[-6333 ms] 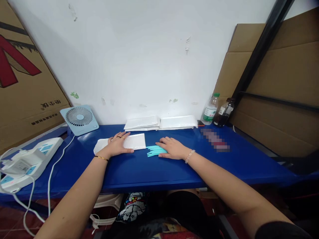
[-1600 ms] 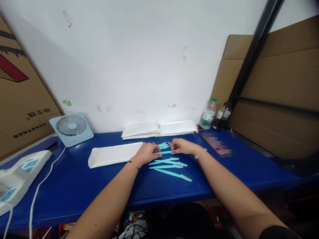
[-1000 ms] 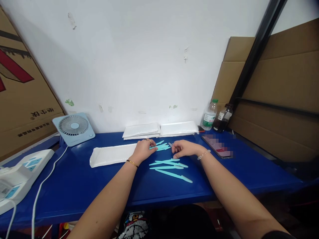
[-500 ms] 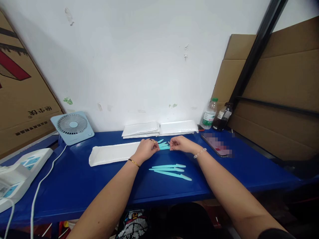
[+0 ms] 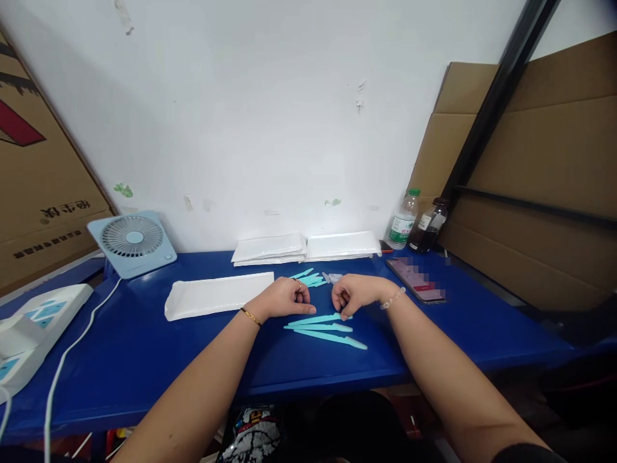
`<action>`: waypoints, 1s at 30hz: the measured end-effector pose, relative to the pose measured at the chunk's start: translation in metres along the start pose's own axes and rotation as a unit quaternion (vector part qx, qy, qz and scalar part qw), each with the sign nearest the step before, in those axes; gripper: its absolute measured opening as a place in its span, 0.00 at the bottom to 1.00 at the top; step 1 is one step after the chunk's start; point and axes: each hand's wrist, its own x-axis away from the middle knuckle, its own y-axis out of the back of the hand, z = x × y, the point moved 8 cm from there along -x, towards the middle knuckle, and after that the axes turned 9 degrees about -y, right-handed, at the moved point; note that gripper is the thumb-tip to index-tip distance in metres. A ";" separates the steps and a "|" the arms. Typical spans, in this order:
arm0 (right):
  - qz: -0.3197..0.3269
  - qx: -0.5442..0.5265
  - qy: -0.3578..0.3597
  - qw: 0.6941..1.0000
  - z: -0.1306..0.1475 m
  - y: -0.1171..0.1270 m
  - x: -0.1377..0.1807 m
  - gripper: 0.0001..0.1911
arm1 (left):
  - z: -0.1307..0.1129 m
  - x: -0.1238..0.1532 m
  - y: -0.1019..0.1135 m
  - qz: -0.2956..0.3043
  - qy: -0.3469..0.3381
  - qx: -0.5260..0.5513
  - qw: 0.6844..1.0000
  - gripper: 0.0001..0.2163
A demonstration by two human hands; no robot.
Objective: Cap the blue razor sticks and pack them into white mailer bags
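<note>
Three turquoise eyebrow razors [image 5: 328, 328] lie side by side on the blue table, their handles pointing left and their wider ends right. My left hand [image 5: 288, 298] hovers just above their handle ends, fingers curled and thumb stretched out apart from them, with nothing visible in it. At the other end, my right hand [image 5: 357, 293] has its thumb tip over the tip of the uppermost razor; its fingers are bent, the thumb apart. Whether it touches that razor is unclear. Behind both hands lies a pile of more turquoise razors [image 5: 311, 279], partly hidden by my left hand.
A long white packet [image 5: 212, 296] lies left of my left hand. Stacked white packets [image 5: 342, 245] rest against the wall. To the right are a phone [image 5: 417, 281], a water bottle [image 5: 403, 222] and a dark drink bottle [image 5: 428, 226]. A fan [image 5: 132, 241] and power strip [image 5: 45, 318] occupy the left.
Both hands have let go of the razor pile at the back and come toward me, over the three front razors. My view has shifted slightly.
</note>
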 end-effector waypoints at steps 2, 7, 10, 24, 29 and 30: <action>-0.044 0.005 -0.007 0.999 -0.002 0.005 -0.004 0.09 | -0.001 -0.001 -0.005 0.021 -0.009 0.011 1.000 0.20; -0.114 0.001 0.009 0.993 -0.007 0.016 -0.009 0.08 | 0.008 -0.004 -0.003 0.002 0.035 -0.025 0.999 0.13; -0.166 -0.017 0.020 0.986 -0.009 0.027 -0.007 0.09 | 0.009 -0.005 0.009 -0.045 0.041 -0.081 0.995 0.10; -0.019 -0.008 -0.011 1.000 0.005 0.005 0.007 0.20 | -0.003 0.001 0.006 -0.034 0.021 -0.026 0.999 0.18; -0.040 0.049 -0.018 0.998 0.016 -0.005 0.000 0.08 | -0.014 -0.002 -0.016 0.052 -0.009 -0.011 0.999 0.17; -0.055 0.050 -0.018 0.997 0.015 -0.004 -0.002 0.07 | -0.012 -0.003 -0.017 0.051 -0.001 -0.019 0.999 0.15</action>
